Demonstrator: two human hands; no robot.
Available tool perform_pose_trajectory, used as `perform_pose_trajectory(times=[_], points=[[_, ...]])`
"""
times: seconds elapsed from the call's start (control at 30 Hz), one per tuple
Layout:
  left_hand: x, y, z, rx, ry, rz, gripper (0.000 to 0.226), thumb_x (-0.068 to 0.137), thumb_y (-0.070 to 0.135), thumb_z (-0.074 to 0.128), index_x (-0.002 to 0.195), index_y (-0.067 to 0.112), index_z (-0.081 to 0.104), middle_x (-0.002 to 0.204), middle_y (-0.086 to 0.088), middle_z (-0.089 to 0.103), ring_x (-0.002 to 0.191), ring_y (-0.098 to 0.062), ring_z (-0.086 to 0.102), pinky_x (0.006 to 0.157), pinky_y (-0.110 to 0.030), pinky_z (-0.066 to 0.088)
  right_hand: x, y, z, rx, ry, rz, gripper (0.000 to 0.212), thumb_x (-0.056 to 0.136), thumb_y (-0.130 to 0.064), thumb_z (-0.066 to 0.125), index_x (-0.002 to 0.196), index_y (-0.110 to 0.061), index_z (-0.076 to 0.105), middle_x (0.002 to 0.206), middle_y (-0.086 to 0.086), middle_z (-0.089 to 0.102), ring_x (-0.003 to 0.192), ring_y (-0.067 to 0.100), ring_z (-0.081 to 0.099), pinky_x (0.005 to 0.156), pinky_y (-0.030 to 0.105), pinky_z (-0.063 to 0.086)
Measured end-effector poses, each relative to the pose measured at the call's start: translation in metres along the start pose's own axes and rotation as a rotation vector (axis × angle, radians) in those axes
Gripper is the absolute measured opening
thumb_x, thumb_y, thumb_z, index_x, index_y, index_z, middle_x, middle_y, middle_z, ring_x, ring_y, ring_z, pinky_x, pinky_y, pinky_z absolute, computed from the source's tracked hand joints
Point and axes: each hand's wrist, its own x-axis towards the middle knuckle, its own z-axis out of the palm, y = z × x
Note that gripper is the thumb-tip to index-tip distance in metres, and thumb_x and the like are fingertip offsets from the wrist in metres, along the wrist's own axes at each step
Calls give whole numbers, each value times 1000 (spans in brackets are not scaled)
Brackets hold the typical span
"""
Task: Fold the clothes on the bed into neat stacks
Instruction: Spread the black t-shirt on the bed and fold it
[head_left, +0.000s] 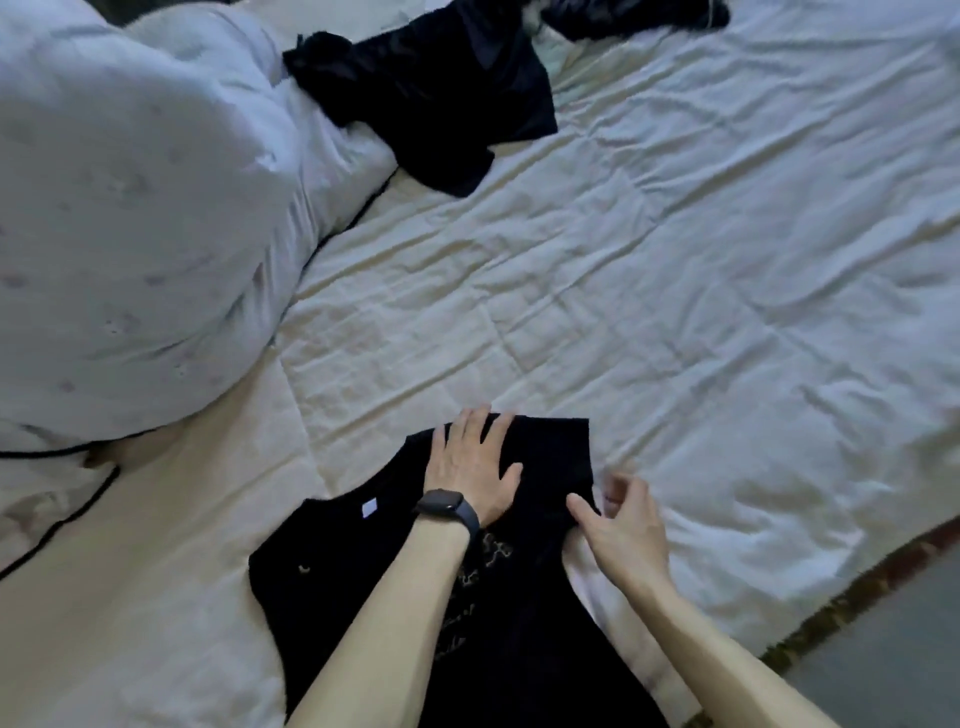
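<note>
The black shirt lies spread at the near edge of the bed. The left grip presses flat and open on it. The right grip sits loosely curled at its right edge; whether it pinches cloth is unclear. The shirt looks soft, light and limp, and is likely best taken by an edge.

Dim, bluish light; wide-angle bending at the edges, soft blur throughout, dark garments lose detail.
</note>
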Motion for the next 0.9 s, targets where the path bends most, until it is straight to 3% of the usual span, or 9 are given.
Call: perform_pose_trajectory(times=[0.17, 0.27, 0.37, 0.47, 0.57, 0.63, 0.73, 0.83, 0.9], points=[[61, 37, -15, 102, -150, 84, 56, 83, 40, 68, 135, 36, 45, 131, 2, 53, 123, -25, 50, 104, -38, 35, 19, -7, -11, -131, -262, 89, 47, 67, -55, 75, 97, -26, 54, 90, -13, 66, 83, 8, 62, 63, 29, 45], [77, 42, -22, 90, -239, 74, 35, 84, 32, 69, 118, 33, 62, 117, 2, 65, 108, -23, 61, 86, -32, 46, 29, -7, -15, -153, -344, 92, 31, 68, -45, 75, 82, -20, 64, 77, -9, 70, 74, 12, 67, 64, 37, 53], [85, 43, -29, -67, -282, 26, 16, 85, 29, 73, 98, 32, 64, 103, 0, 69, 98, -25, 66, 79, -34, 55, 37, -3, -19, -88, -221, 80, 20, 78, -36, 72, 74, -19, 60, 71, -8, 67, 73, 15, 65, 60, 33, 48], [88, 35, -35, -208, -239, -17, 20, 85, 26, 75, 83, 34, 57, 97, 0, 67, 88, -21, 65, 76, -35, 55, 34, 3, -20, -1, -55, -8, 14, 86, -35, 69, 76, -29, 62, 78, -15, 66, 80, 7, 62, 61, 15, 37], [85, 32, -37, -199, -227, -39, 12, 90, 31, 71, 88, 31, 59, 99, 1, 66, 86, -19, 62, 78, -35, 55, 25, 7, -17, 140, -30, 38, 15, 86, -43, 72, 85, -31, 62, 84, -14, 69, 87, 11, 67, 71, 17, 47], [83, 36, -38, -223, -256, -50, 12, 89, 34, 70, 99, 30, 64, 103, 2, 68, 91, -19, 65, 84, -37, 56, 17, 7, -12, 140, -98, 137, 44, 75, -62, 72, 96, -28, 55, 88, -6, 71, 85, 19, 70, 79, 34, 56], [83, 46, -39, -244, -292, -35, 25, 89, 28, 69, 114, 28, 67, 113, 1, 70, 99, -20, 66, 88, -35, 55, 11, 1, -5, -28, -193, 257, 70, 66, -66, 72, 107, -12, 58, 98, 7, 73, 80, 26, 73, 73, 35, 60], [86, 53, -39, -289, -291, -45, 25, 91, 25, 66, 115, 25, 68, 113, -3, 70, 99, -22, 66, 85, -30, 54, 17, -6, -3, 47, -231, 311, 39, 72, -43, 79, 85, -10, 64, 76, 4, 71, 64, 23, 70, 57, 32, 55], [85, 53, -40, -325, -290, -44, 22, 91, 24, 66, 113, 25, 68, 110, -5, 70, 96, -23, 66, 80, -29, 52, 22, -5, -1, 220, -233, 332, 27, 77, -24, 81, 71, -16, 55, 56, -2, 60, 49, 18, 59, 49, 29, 46]])
